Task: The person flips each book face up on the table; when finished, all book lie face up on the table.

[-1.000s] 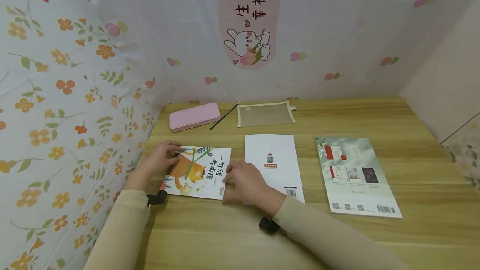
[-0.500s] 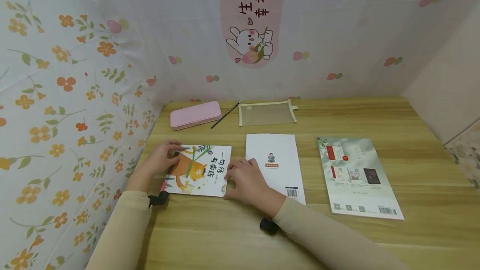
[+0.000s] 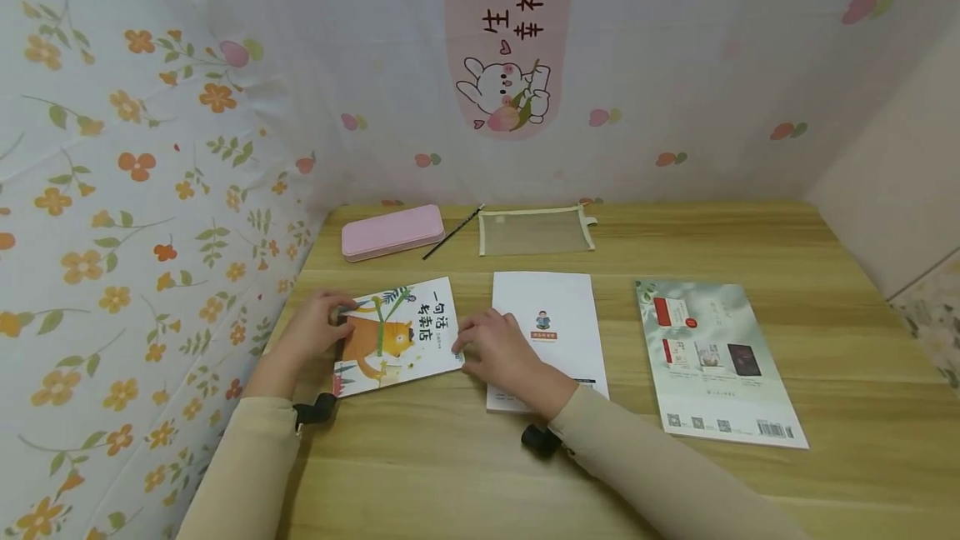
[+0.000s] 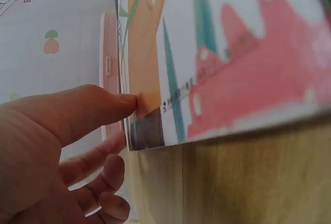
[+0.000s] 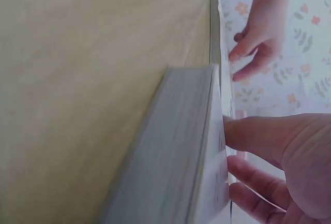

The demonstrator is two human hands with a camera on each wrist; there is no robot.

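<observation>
A picture book point(image 3: 397, 336) with an orange cartoon animal on its cover lies slightly turned at the left of the table. My left hand point(image 3: 311, 330) holds its left edge; in the left wrist view the thumb point(image 4: 98, 107) presses on the cover and the other fingers curl beside and below the edge. My right hand point(image 3: 498, 352) grips its right edge near the lower corner, fingers bent. Right of it lies a white book point(image 3: 555, 315), partly hidden by my right hand and wrist; its thick page block shows in the right wrist view.
A pale green magazine point(image 3: 720, 361) lies at the right. Along the back are a pink pencil case point(image 3: 392, 232), a dark pencil point(image 3: 453, 232) and a mesh zip pouch point(image 3: 536, 232). Floral cloth point(image 3: 150, 190) hangs at the left, and a printed cloth covers the back.
The picture book has turned counterclockwise, its right side swinging away from me, with both hands on it. My right hand has shifted slightly away from me. The other books stay put.
</observation>
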